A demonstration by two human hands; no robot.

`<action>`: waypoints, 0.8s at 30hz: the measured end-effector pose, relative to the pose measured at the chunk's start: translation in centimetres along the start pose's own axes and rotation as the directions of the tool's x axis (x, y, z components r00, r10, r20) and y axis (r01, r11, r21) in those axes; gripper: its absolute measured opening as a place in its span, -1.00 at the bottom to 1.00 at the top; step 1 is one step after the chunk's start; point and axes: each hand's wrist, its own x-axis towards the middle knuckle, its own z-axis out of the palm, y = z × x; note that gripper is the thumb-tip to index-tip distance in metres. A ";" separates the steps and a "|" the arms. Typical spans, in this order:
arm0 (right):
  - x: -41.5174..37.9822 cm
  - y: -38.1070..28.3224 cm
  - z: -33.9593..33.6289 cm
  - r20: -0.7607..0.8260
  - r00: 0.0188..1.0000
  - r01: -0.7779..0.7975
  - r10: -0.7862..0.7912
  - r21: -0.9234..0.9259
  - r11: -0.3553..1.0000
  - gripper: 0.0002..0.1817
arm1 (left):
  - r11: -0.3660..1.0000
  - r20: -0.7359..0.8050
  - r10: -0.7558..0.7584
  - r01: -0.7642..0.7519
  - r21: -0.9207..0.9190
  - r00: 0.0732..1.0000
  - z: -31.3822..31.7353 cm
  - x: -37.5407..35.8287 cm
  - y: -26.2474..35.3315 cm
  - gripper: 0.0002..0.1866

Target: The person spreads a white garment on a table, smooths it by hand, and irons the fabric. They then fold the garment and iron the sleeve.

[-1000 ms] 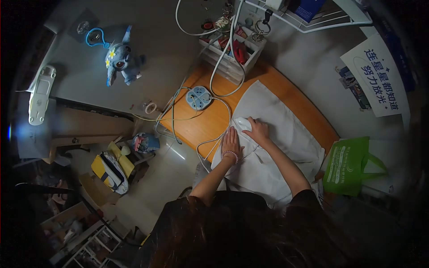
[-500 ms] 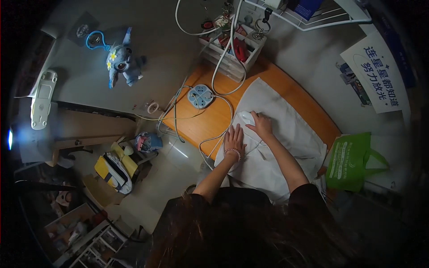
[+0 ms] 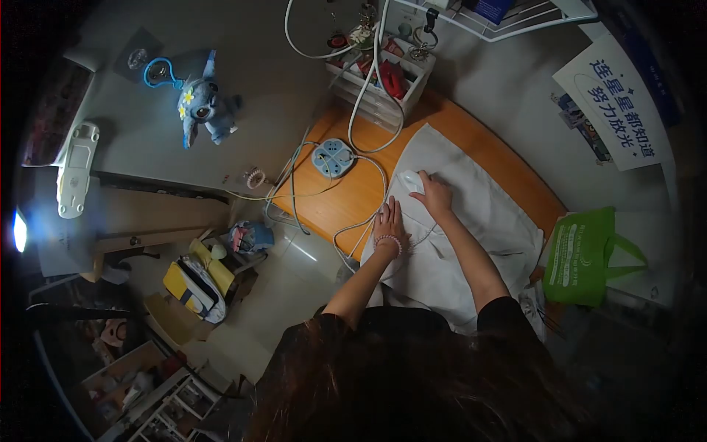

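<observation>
A white cloth garment [image 3: 479, 221] lies spread over the orange-brown desk [image 3: 471, 121]. My left hand [image 3: 389, 225], with a beaded bracelet at the wrist, rests flat on the cloth's left part, its fingers extended. My right hand [image 3: 434, 194] is wrapped round a small white device [image 3: 412, 181] that sits on the cloth near its upper left part. A thin cord crosses the cloth between my forearms.
A round blue power strip [image 3: 333, 158] with cables is left of the cloth. Behind stands a drawer organizer [image 3: 416, 81]. A green bag [image 3: 580, 258] is at the right, a blue plush toy [image 3: 202, 103] at the upper left.
My right hand and the white device have moved slightly up along the cloth. My left hand has stayed flat on it. The whole view has shifted a little.
</observation>
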 end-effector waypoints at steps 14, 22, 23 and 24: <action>2.5 0.9 0.2 -0.001 0.998 -0.067 0.067 0.005 0.998 -0.35 | 1.000 0.048 -0.010 0.010 0.001 0.999 -0.5 0.4 0.3 0.15; 3.6 1.5 0.4 -0.076 0.995 -0.069 0.068 -0.011 0.998 -0.30 | 0.986 0.075 0.117 -0.125 0.108 0.990 0.4 1.7 -0.4 0.13; 3.8 1.7 0.7 -0.072 0.995 -0.074 0.072 -0.023 0.997 -0.30 | 0.986 0.076 0.120 -0.128 0.111 0.990 0.4 1.7 -0.5 0.13; 4.1 1.7 0.5 -0.074 0.994 -0.082 0.080 -0.022 0.996 -0.30 | 0.985 0.088 0.120 -0.130 0.113 0.989 0.5 1.7 -0.5 0.12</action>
